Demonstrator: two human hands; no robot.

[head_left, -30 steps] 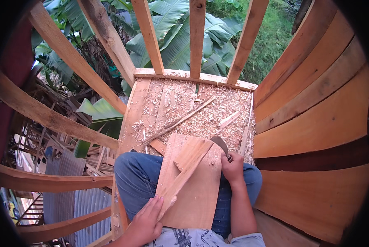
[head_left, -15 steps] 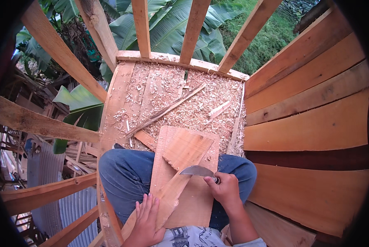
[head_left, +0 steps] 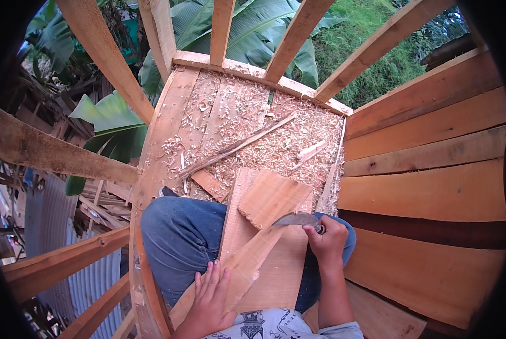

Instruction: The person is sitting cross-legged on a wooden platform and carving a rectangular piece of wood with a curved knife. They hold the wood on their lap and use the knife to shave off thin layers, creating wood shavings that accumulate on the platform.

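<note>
My right hand (head_left: pixel 327 237) is closed round the dark handle of a knife with a curved blade (head_left: pixel 297 219). The blade rests at the neck of a paddle-shaped piece of wood (head_left: pixel 250 260), where its wide end meets the long narrow part. My left hand (head_left: pixel 212 294) lies flat on the narrow part, fingers stretched out and its thumb hidden. Beneath the paddle-shaped piece, a wide flat board (head_left: pixel 275 282) lies across my lap, between my knees in blue jeans.
Wood shavings (head_left: pixel 253 135) cover the plank floor ahead, with a long thin stick (head_left: pixel 239 144) and offcuts among them. Slatted wooden rails (head_left: pixel 61 147) rise at the left and front. A plank wall (head_left: pixel 417 186) stands close on the right. Banana leaves hang outside.
The whole view has shifted, so the floor, board and hands appear farther right. The knife stays at the neck of the paddle-shaped piece, and my left hand keeps its place on it.
</note>
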